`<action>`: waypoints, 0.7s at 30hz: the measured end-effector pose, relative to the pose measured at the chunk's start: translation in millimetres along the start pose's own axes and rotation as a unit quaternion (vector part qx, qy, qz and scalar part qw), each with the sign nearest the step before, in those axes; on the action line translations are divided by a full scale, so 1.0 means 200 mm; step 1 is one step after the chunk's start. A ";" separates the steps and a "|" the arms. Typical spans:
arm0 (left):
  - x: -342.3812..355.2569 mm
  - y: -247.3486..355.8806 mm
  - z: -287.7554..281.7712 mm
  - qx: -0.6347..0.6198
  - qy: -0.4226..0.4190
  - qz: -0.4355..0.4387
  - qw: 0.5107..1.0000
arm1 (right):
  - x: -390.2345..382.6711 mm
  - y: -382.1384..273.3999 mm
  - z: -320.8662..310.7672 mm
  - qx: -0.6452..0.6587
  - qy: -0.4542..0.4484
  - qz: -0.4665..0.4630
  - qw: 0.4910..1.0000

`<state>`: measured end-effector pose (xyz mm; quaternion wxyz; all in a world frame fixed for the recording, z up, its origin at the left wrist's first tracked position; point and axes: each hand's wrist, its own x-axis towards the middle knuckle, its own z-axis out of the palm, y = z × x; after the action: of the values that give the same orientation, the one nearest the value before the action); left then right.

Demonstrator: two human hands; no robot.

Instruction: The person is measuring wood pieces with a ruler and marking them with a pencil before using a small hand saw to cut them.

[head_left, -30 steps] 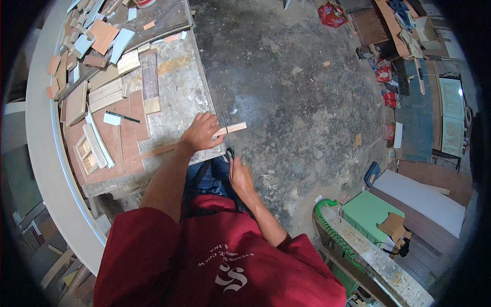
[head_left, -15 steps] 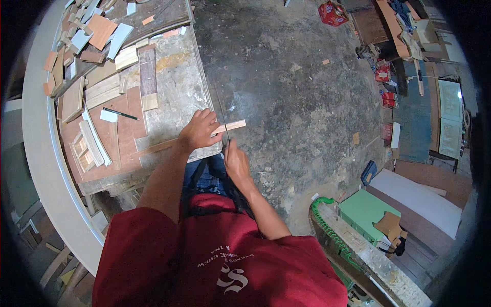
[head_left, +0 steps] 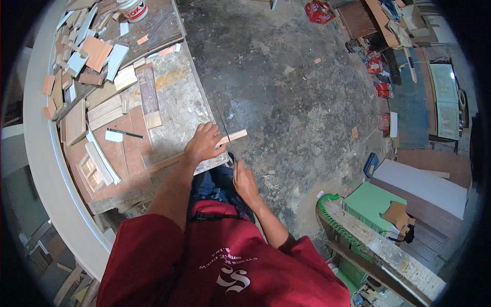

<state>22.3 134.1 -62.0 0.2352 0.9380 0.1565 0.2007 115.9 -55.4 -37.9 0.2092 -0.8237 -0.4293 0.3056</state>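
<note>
A narrow wooden strip [head_left: 237, 136] lies across the front right corner of the workbench [head_left: 176, 105], its end sticking out past the edge. My left hand [head_left: 204, 144] presses down on the strip, fingers curled around it near that edge. Below and to the right, my right hand [head_left: 246, 182] is closed around the handle of a handsaw. The saw blade [head_left: 224, 124], seen nearly edge-on as a thin dark line, crosses the strip just right of my left fingers. How deep the blade sits in the wood cannot be made out.
Several wood offcuts [head_left: 97, 53] are heaped at the bench's far left, near a white tub [head_left: 134, 10]. A pencil [head_left: 126, 133] and a small wooden frame [head_left: 94, 171] lie left of my arm. At right, a green coiled hose [head_left: 335, 220] hangs by a beam [head_left: 378, 245].
My right hand has drawn the saw back toward my body. My left hand still holds the strip at the bench edge. The whole view has shifted slightly, bringing the white tub into sight.
</note>
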 end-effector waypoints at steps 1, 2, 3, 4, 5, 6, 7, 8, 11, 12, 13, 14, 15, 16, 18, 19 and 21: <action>0.02 0.00 0.00 0.013 -0.006 -0.001 1.000 | -0.02 0.03 0.02 -0.004 -0.002 0.016 1.000; 0.02 0.01 0.01 0.022 -0.017 -0.002 1.000 | 0.02 0.02 0.02 -0.004 0.001 0.018 1.000; 0.03 0.02 0.00 0.020 -0.009 -0.001 1.000 | 0.09 0.00 0.01 0.006 0.009 -0.003 1.000; 0.04 0.02 -0.01 0.017 -0.013 -0.001 1.000 | 0.13 -0.02 0.00 0.017 0.016 -0.024 0.999; 0.05 0.01 -0.01 0.015 -0.022 -0.006 1.000 | 0.16 -0.02 0.00 0.017 0.014 -0.024 0.999; 0.05 0.01 -0.01 0.013 -0.032 -0.011 0.999 | 0.18 -0.02 0.00 0.006 0.035 -0.041 0.999; 0.05 0.03 -0.01 0.013 -0.030 -0.012 0.999 | 0.18 -0.03 -0.01 -0.005 0.055 -0.059 0.997; 0.03 0.01 0.00 0.017 -0.029 -0.013 0.999 | 0.16 -0.03 0.01 -0.003 0.055 -0.064 0.996; -0.01 0.02 0.01 0.022 -0.026 -0.011 0.999 | -0.01 0.00 0.02 -0.034 -0.006 0.029 0.999; 0.01 0.03 0.00 0.021 -0.024 -0.015 0.999 | 0.02 0.01 0.02 -0.037 -0.010 0.027 0.999; 0.02 0.02 0.00 0.020 -0.021 -0.007 1.000 | 0.10 0.02 0.03 -0.022 0.002 0.005 1.000; 0.04 0.01 -0.01 0.023 -0.019 0.000 1.000 | 0.17 -0.01 0.01 -0.006 0.012 -0.020 1.000; 0.04 0.01 -0.02 0.019 -0.018 0.002 1.000 | 0.20 -0.04 0.01 -0.019 0.013 -0.026 0.999; 0.03 0.02 -0.02 0.021 -0.018 -0.004 1.000 | 0.18 -0.03 0.00 -0.019 0.007 -0.030 0.999; 0.01 0.00 -0.01 0.007 -0.008 -0.007 1.000 | 0.09 -0.01 0.01 0.000 -0.011 -0.007 1.000; 0.00 -0.01 -0.02 0.011 -0.008 -0.011 1.000 | 0.01 0.00 -0.01 -0.036 -0.042 0.003 0.998; 0.00 0.02 -0.02 0.005 -0.017 -0.012 1.000 | 0.04 0.01 -0.02 -0.021 -0.041 0.000 0.999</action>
<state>21.6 132.5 -57.7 0.2355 0.9406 0.1646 0.1808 123.1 -50.5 -38.4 0.1740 -0.8149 -0.4436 0.3301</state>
